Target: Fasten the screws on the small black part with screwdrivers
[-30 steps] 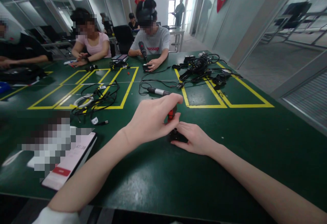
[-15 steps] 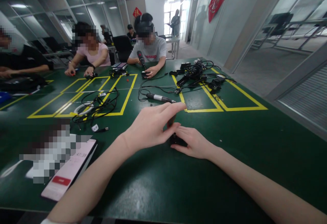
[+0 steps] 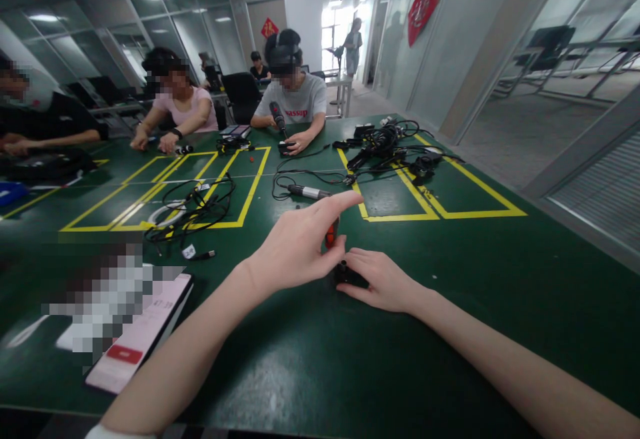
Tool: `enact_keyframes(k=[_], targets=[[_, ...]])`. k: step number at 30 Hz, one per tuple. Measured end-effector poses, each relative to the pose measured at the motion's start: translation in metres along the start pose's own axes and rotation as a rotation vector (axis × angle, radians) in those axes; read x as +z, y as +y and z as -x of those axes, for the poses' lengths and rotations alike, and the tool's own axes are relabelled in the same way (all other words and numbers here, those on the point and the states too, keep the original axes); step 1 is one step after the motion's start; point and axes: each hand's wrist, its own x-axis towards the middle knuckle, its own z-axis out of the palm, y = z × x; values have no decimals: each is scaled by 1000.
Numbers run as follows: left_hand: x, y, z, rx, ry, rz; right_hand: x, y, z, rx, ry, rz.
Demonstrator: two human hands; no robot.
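Near the middle of the table, my left hand is closed around an upright red-and-black handle that looks like a screwdriver's; its index finger stretches over the top. Most of that tool is hidden behind my fingers and thumb. Just below and to the right, my right hand grips a small black device and holds it against the green table. Its fingers cover much of the device, so its exact kind does not show. A small dark round part sticks up at the device's left end, below my left thumb.
A silver-and-black electric screwdriver with a cord lies beyond my hands. Tangled black cables lie at the back right, more cables to the left. A phone lies near my left forearm. Co-workers sit across the green table.
My left hand has shifted slightly left, its thumb drawn back from the right fingers. More of the red handle shows now. My right hand and the black device stay nearly still.
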Motion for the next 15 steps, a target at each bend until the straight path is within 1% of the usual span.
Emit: enact_keyframes(k=[4,8,10,15], targets=[[2,-3,1,-21,13,21,1,2,1,-7,4,-1],[0,-3,-1,-63,-31,-17,1,2,1,0,2,-8],[-2,-2,-2,-58,-47,-15,1,2,1,-2,0,-14],[-10,3,-1,-44,-129,87,-1,-1,-1,4,-13,-29]])
